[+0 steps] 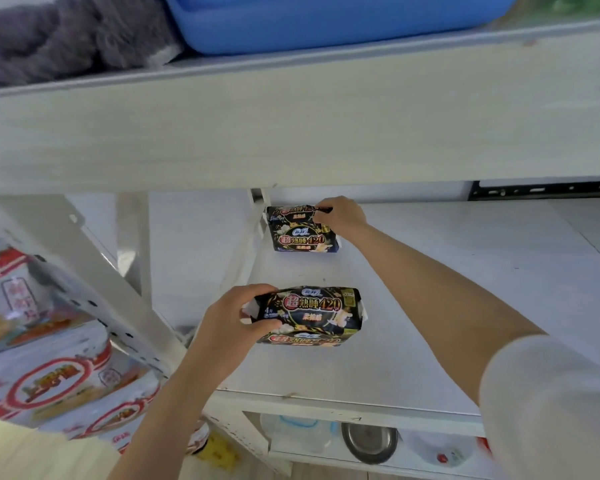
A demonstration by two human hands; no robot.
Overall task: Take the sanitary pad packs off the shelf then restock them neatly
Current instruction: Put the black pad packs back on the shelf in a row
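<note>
Black sanitary pad packs with red and gold print lie on a white shelf board. My left hand grips the left end of the top pack of a small stack near the middle of the board; another pack shows under it. My right hand reaches to the back of the shelf and pinches the top right corner of a pack standing upright by the rear post. A second pack seems to stand behind it, mostly hidden.
A deep white shelf front overhangs above, carrying a blue tub and grey fluffy fabric. Red-and-white wrapped packs fill the bay to the left beyond a slanted white bracket. Bowls and a metal pot sit on the shelf below.
</note>
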